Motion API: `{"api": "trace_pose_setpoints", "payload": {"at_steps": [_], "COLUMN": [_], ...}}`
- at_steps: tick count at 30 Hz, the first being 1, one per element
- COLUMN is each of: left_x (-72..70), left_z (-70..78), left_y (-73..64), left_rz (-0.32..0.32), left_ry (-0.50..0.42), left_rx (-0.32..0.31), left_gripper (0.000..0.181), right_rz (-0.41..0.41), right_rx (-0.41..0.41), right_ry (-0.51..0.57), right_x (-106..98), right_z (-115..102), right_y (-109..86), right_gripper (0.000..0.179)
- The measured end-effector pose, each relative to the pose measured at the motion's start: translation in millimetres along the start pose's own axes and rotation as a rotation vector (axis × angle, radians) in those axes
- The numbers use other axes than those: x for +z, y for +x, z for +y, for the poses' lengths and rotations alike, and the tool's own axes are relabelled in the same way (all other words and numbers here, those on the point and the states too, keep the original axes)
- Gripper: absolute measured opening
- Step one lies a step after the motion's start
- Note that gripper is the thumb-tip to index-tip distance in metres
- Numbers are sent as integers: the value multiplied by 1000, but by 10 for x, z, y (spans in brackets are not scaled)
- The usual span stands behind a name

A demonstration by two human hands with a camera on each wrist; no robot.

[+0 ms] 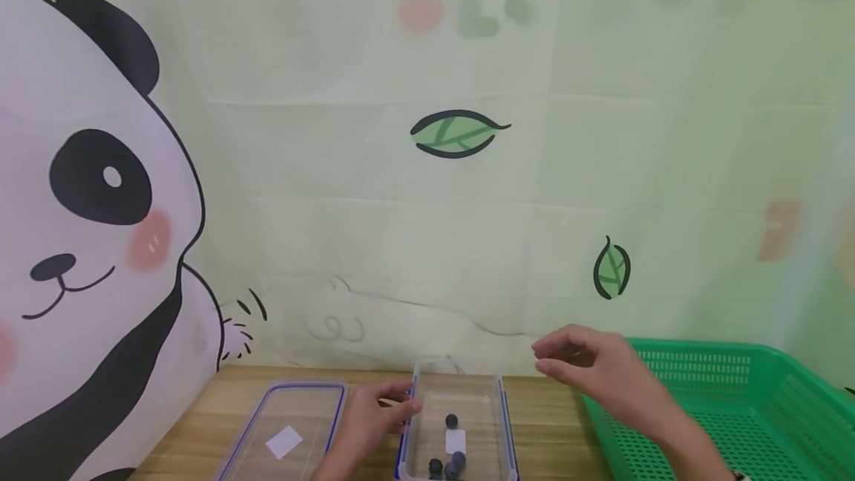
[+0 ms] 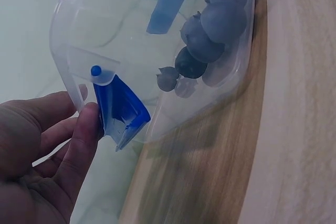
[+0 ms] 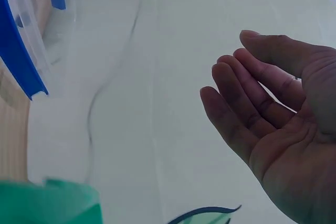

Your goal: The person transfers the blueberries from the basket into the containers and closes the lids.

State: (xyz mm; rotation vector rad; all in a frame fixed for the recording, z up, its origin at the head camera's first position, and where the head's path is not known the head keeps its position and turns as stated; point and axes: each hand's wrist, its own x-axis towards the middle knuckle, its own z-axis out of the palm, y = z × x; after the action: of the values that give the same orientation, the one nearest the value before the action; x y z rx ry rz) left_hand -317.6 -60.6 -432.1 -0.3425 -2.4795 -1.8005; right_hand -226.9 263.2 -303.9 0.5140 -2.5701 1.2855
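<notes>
A clear plastic container with blue side latches sits on the wooden table, holding several blueberries, mostly near its front end. At the container's left side, my left hand pinches the rim between thumb and fingers, beside a blue latch that hangs outward. My right hand hovers in the air between the container and the green basket. Its fingers are loosely bent, and the palm holds nothing in the right wrist view.
Left of the container lies its clear lid with a blue seal and a white label. The perforated green basket stands on the right. Behind the wooden table hangs a printed cloth with a panda and leaves.
</notes>
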Motion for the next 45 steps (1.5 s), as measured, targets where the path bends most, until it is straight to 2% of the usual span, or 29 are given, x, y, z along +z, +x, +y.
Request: {"api": "trace_pose_setpoints", "payload": {"at_steps": [4,7,12,16,22,33,39,45], "left_x": [0,-7,-19,-19,-12,-5,-12,-16], "left_z": [5,7,-3,-10,-34,-34,-17,9], "left_y": [0,-7,-17,-22,-26,-34,-35,-32], "left_rz": [5,4,-2,-3,4,13,7,9], "left_ry": [7,5,2,-2,4,20,12,10], "left_rx": [-4,-2,-16,-37,-29,-29,-34,-32], "left_gripper": [35,36,37,37,36,34,35,35], "right_rz": [2,-2,-19,-42,-99,-206,-251,-330], "right_rx": [-17,-34,-8,37,112,178,189,164], "right_ry": [-34,-67,-94,-104,-90,-69,-67,-143], "right_x": [-219,-377,-600,-691,-707,-646,-558,-499], "right_z": [-38,20,266,492,830,1355,1563,1754], "right_y": [4,48,132,180,252,319,339,355], "right_gripper": [20,22,25,27,30,22,18,18]}}
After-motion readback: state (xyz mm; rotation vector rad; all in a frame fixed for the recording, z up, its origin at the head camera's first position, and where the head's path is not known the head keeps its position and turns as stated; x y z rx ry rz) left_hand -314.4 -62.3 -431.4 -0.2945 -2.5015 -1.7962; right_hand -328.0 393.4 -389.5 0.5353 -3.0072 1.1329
